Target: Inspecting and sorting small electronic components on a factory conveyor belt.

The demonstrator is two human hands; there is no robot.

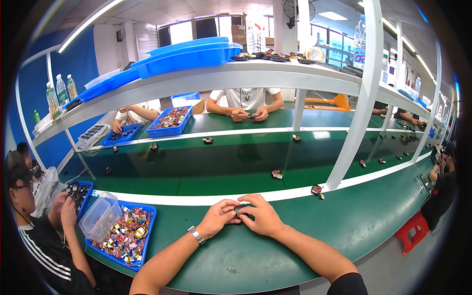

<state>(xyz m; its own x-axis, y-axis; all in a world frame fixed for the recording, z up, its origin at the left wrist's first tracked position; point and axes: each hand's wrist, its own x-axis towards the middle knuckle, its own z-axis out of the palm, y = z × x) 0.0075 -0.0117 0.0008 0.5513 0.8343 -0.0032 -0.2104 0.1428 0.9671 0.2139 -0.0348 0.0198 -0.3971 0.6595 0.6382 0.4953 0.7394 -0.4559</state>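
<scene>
A small dark part point(239, 210), black as far as it shows, is pinched between the fingertips of both my hands above the green worktable point(236, 255). My left hand point(220, 217), with a metal watch at the wrist, closes on its left side. From the other side my right hand point(263, 217) grips it with thumb and fingers. My fingers cover most of the part, so its exact kind cannot be made out. Left of my forearm stands a blue tray point(151, 231) heaped with small red, white and yellow wired components. A clear plastic box point(101, 219) rests tilted on that tray.
Beyond a white rail point(167, 200) runs a green conveyor belt point(221, 172) with scattered small components point(277, 174). One component point(316, 190) sits on the rail. A white post point(361, 98) and shelf point(196, 78) rise ahead. Co-workers sit left, opposite and far right.
</scene>
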